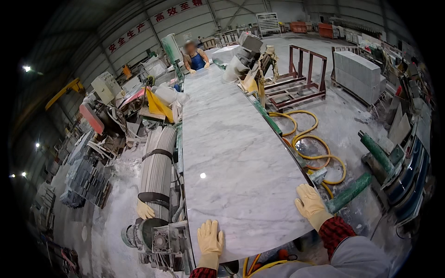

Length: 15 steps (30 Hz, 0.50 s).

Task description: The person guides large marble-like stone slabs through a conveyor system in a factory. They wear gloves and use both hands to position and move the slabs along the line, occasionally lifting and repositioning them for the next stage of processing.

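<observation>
A long, polished white marble slab (pixel 232 153) with grey veins stretches away from me. Cream work gloves cover both of my hands. My left hand (pixel 210 238) lies flat on the slab's near left corner, its fingers pointing forward. At the near right edge, my right hand (pixel 311 204) rests with fingers stretched out on the stone. Neither hand holds anything. At the slab's far end stands a co-worker (pixel 197 59) in a blue apron, gloved hands by the edge. Another cream glove (pixel 144 210) shows beside the roller on the left; whether a hand is inside, I cannot tell.
A ribbed grey roller (pixel 157 162) with a motor (pixel 139 235) flanks the slab's left side. Yellow hoses (pixel 320 143) coil on the floor at right, near green metal arms (pixel 350 192). Beyond them stand a dark red rack (pixel 296 78) and a block of stacked slabs (pixel 357 74).
</observation>
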Tool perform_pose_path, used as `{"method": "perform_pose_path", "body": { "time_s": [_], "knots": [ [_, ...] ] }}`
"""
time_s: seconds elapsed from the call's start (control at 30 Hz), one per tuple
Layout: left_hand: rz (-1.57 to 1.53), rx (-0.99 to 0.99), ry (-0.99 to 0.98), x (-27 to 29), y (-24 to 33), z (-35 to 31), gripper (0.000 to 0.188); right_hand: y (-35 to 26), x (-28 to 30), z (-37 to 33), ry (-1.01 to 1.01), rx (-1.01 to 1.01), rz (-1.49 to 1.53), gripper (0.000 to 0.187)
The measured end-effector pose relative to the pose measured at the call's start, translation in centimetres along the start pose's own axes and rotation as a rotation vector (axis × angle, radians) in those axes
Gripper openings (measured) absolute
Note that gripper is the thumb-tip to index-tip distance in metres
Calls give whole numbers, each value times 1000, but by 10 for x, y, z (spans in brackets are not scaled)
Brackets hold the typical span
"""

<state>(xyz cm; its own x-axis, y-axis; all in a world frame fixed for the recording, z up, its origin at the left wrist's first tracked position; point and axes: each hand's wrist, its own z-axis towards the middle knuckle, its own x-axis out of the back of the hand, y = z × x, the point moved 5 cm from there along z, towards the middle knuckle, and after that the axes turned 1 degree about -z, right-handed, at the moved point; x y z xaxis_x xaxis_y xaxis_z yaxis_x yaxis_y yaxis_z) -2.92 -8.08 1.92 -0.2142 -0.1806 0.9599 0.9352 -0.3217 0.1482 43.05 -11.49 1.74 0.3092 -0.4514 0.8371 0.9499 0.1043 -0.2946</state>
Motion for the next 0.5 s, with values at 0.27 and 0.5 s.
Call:
{"method": "perform_pose_path", "body": {
  "time_s": [0.27, 0.5],
  "knots": [
    [31, 1, 4, -19, -16, 40, 62, 5, 0, 1, -54, 4, -54, 52],
    [67, 70, -28, -38, -33, 75, 64, 0, -3, 39, 19, 34, -29, 48]
  ]
}}
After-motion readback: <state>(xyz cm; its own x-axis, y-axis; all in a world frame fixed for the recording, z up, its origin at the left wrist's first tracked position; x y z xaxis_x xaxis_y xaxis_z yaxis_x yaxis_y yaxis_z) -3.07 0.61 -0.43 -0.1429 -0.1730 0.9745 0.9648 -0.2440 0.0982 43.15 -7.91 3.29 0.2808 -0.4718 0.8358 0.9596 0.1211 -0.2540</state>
